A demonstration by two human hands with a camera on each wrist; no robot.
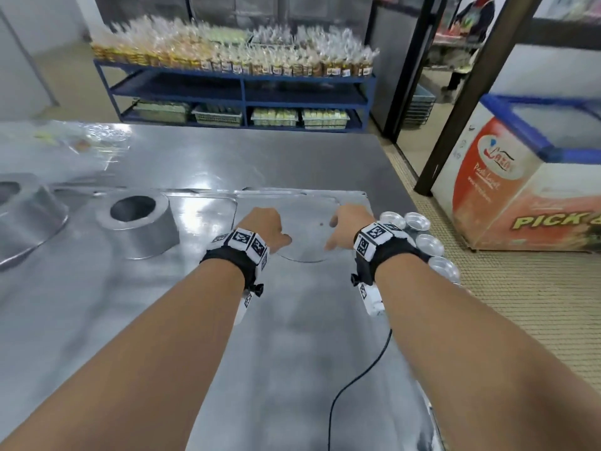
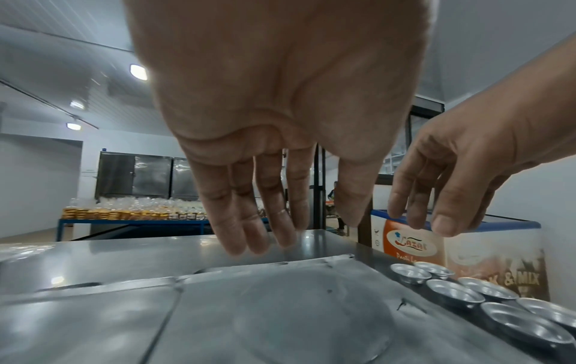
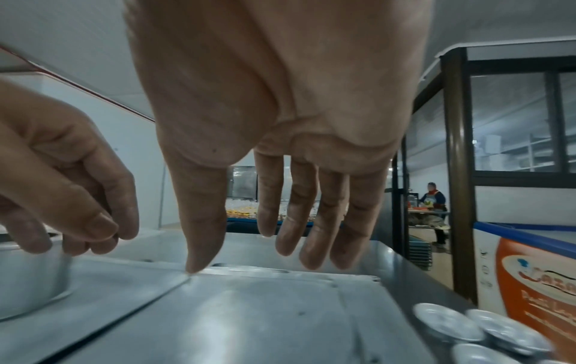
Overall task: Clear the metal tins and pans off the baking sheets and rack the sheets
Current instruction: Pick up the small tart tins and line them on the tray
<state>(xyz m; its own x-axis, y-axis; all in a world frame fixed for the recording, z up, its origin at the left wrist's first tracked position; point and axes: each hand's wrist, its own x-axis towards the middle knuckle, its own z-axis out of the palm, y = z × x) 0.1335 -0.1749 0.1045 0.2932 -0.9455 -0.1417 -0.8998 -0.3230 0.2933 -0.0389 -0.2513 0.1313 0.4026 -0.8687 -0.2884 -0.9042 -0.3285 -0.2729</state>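
Flat baking sheets lie side by side on the steel table (image 1: 227,151). Both hands hover just above the right sheet (image 1: 312,242), holding nothing. My left hand (image 1: 270,229) points its straight fingers (image 2: 243,221) down at the sheet (image 2: 280,307). My right hand (image 1: 348,226) hangs beside it with spread fingers (image 3: 311,234), thumb tip close to the sheet's (image 3: 249,320) far edge. A tall round tin (image 1: 140,222) stands on the left sheet, and a bigger pan (image 1: 26,216) sits further left. Several small tart tins (image 1: 422,242) are lined up along the table's right edge.
Crumpled clear plastic (image 1: 81,141) lies at the table's far left. A black cable (image 1: 357,379) runs under my right forearm. A chest freezer (image 1: 520,190) stands right of the table, a blue shelf of bagged goods (image 1: 234,60) behind it. A person (image 3: 433,204) stands far back.
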